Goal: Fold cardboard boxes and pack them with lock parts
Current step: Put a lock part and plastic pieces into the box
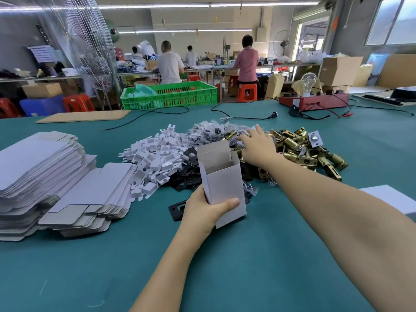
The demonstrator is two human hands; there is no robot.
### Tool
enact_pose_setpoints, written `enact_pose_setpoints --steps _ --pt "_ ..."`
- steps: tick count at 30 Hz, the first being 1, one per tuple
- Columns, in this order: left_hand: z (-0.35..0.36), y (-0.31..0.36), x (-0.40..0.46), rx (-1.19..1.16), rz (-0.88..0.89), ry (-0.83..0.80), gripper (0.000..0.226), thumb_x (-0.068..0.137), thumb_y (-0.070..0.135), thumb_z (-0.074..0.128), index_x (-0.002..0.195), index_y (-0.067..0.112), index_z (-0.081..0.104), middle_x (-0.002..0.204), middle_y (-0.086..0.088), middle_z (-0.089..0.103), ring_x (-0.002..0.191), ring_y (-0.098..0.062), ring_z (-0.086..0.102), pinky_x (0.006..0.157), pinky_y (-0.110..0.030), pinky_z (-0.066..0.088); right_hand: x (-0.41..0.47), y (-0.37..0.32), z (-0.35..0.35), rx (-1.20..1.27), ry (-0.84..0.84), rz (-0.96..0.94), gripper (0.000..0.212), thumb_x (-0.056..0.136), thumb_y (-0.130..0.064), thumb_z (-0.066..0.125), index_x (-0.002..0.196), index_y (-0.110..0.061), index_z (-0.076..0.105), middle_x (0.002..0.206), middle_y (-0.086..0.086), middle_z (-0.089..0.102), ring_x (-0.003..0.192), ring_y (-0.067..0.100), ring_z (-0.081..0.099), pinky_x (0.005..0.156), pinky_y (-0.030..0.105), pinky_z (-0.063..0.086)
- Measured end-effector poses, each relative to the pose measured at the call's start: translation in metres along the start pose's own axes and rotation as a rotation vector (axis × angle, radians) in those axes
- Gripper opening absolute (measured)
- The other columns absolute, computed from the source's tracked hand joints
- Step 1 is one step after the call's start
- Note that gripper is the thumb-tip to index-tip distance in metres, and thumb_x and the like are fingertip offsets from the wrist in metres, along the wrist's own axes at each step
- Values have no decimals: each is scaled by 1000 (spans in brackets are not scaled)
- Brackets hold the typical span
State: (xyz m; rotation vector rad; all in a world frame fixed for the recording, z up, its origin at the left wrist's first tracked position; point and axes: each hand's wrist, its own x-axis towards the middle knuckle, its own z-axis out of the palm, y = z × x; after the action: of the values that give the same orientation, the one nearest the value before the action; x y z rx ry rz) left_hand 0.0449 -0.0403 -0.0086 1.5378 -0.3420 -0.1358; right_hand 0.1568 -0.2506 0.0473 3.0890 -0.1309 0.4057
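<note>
My left hand (202, 210) grips a folded grey-white cardboard box (221, 183), upright with its top flap open, above the green table. My right hand (258, 146) reaches over the pile of brass latch parts (306, 152), fingers down on the parts near the small bagged screws (209, 131); I cannot see whether it holds one. A heap of white plastic pieces (155, 154) lies left of the box, with black metal plates (186, 176) beside and under it. Flat unfolded boxes (40, 172) are stacked at the left.
A green crate (171, 95), a cardboard sheet (83, 115), black cables and a plug (273, 114) lie across the far table. A red tester with a bulb (313, 101) stands at the right. A white box corner (391, 197) sits behind my right arm. People work at benches behind.
</note>
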Motion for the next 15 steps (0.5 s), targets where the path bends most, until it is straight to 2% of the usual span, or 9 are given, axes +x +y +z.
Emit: enact_pose_setpoints --steps 1,3,4,6,8,9,12,13,15 --pt "0 0 1 -14 -5 4 39 72 17 87 100 34 66 94 18 74 85 -2 71 64 -12 53 -4 -3 -1 8 84 -30 44 90 -14 47 133 -19 52 145 15 41 140 34 25 109 46 29" --pt "0 -1 2 -46 -16 17 40 72 15 87 102 31 67 94 16 75 85 -3 71 64 -13 54 -13 -4 -5 137 139 -78 29 88 -12 50 112 -14 66 119 13 61 109 29 51 87 36 45" --pt "-1 -2 3 -59 -20 27 40 72 15 87 102 30 67 94 16 75 85 -4 72 64 -14 54 -19 -3 -10 251 52 -78 22 89 -15 53 105 -14 68 108 10 67 93 24 58 75 32 47" --pt "-1 -2 3 -58 -19 39 41 71 17 88 102 30 66 95 16 75 86 -5 72 65 -15 55 -33 1 -21 471 -260 -77 17 89 -28 63 102 -16 65 95 3 70 74 14 65 59 24 50" --pt "-1 -2 3 -42 -14 33 41 70 18 89 101 31 66 94 17 75 85 -4 71 64 -15 55 -52 2 -32 501 -481 -113 31 83 -40 70 106 -22 61 91 -7 63 73 8 64 55 19 48" --pt "0 -1 3 -29 -14 31 40 70 18 89 100 32 66 93 17 75 84 -3 71 64 -14 54 -60 2 -35 453 -512 -135 34 81 -42 72 108 -25 60 90 -13 57 75 6 61 57 19 46" --pt "0 -1 1 -2 -15 30 40 70 17 88 100 32 66 94 18 75 85 -3 71 64 -14 54 -79 0 -30 352 -402 -155 25 83 -28 71 107 -26 62 88 -16 47 84 8 52 68 22 40" --pt "0 -1 1 1 -15 30 40 70 17 88 101 31 66 95 16 75 86 -4 71 65 -14 54 -84 -1 -28 379 -331 -138 21 84 -21 68 104 -22 64 87 -13 49 87 11 53 68 21 38" --pt "1 0 1 6 -16 30 41 70 17 88 103 30 67 96 14 75 88 -6 71 66 -17 55 -92 0 -23 460 -256 -94 22 83 -11 64 104 -19 64 87 -10 55 87 14 54 59 17 37"
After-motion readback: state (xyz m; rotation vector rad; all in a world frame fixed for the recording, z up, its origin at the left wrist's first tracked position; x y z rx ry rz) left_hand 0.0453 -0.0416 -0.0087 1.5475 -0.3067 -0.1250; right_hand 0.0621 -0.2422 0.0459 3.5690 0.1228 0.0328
